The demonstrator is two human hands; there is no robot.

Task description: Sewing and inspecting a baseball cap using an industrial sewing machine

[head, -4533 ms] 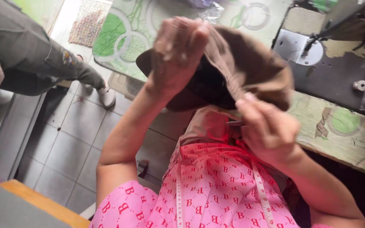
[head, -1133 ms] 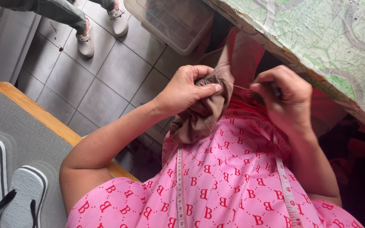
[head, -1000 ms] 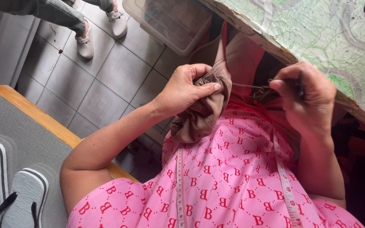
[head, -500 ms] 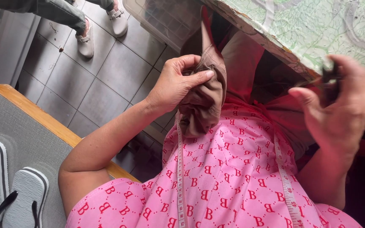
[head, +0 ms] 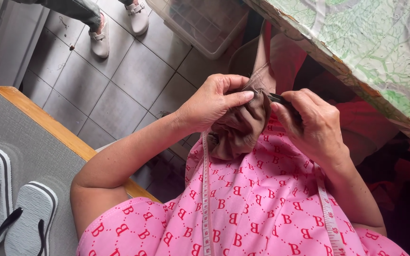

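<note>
My left hand [head: 214, 102] grips a bunched piece of brown fabric [head: 238, 135] over my lap, thumb and forefinger pinching its top edge. My right hand [head: 312, 125] sits just right of it, fingers closed on a small dark tool [head: 277, 98] whose tip touches the pinched edge. What kind of tool it is cannot be made out. A strip of the fabric rises behind toward the table edge. A white measuring tape [head: 206, 189] hangs down both sides of my pink patterned top.
A table with a green patterned cover [head: 371, 42] overhangs at top right. A clear plastic box [head: 200, 23] stands on the tiled floor. Another person's shoes [head: 101, 40] are at top left. Grey flip-flops [head: 20, 208] lie on a wood-edged grey platform [head: 34, 132].
My right hand, drawn out to the right half a second ago, has come back to the fabric's pinched edge. The left hand has kept its hold, and the fabric sits lower than several seconds ago.
</note>
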